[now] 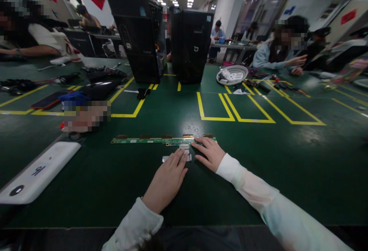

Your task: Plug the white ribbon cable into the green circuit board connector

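A long, narrow green circuit board [138, 141] lies across the table in front of me, with several copper-brown tabs along its far edge. From its near edge a pale flat cable [184, 147] runs toward me, ending in a silver-white strip [165, 159]. My left hand [170, 174] lies over this cable, its fingers stretched out and their tips on it; part of the cable and strip is hidden below them. Spread fingers of my right hand [210, 153] rest at the board's right part, partly covering it. Neither hand grips anything visibly.
A white oblong device [40, 172] lies at the left. Two black computer towers [191, 46] stand behind the board. A white basket [232, 75], cables [25, 86] and a blue item [73, 98] are on the table [244, 197]. Other people sit around.
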Tool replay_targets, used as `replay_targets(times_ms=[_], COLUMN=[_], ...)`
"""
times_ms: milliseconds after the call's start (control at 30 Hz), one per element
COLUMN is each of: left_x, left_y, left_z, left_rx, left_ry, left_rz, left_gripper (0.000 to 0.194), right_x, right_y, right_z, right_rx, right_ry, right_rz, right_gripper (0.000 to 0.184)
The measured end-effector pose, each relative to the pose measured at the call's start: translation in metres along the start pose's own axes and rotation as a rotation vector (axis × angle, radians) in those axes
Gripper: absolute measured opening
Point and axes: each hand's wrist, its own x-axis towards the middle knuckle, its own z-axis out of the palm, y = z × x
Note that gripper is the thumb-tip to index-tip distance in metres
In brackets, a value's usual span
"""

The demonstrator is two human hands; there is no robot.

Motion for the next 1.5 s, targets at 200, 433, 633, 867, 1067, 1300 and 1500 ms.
replay_targets(times_ms=[200,433,633,867,1067,1300,1500], left_x=[0.002,0.001,0.006,0.008,0.009,0.012,0.013], left_y=[0.003,0.007,0.005,0.000,-0.013,-0.034,-0.036], left_z=[0.003,0.005,0.002,0.001,0.000,-0.003,-0.004], left_rx=[-0.013,0.009,-0.022,-0.034,-0.093,-0.133,-0.170], left_ry=[0.028,0.036,0.024,-0.024,-0.055,-0.146,-0.111], left_rz=[-0.038,-0.067,-0.076,-0.053,0.017,0.114,0.114], left_gripper=[0.042,0.044,0.044,0.046,0.047,0.050,0.048], right_x=[-0.001,-0.002,-0.003,-0.003,-0.002,-0.001,0.001], right_y=[0.001,0.001,0.002,0.002,0.004,0.008,0.006], right_z=[0.000,0.000,-0.001,-0.005,-0.009,-0.012,-0.016], right_rx=[0.016,0.010,0.008,0.001,0.014,0.027,0.031], right_ry=[-0.007,0.004,-0.005,-0.042,-0.070,-0.097,-0.116], right_rz=[0.012,-0.026,-0.029,-0.014,-0.013,-0.051,-0.044], right_gripper=[0.050,0.053,0.054,0.055,0.055,0.056,0.056])
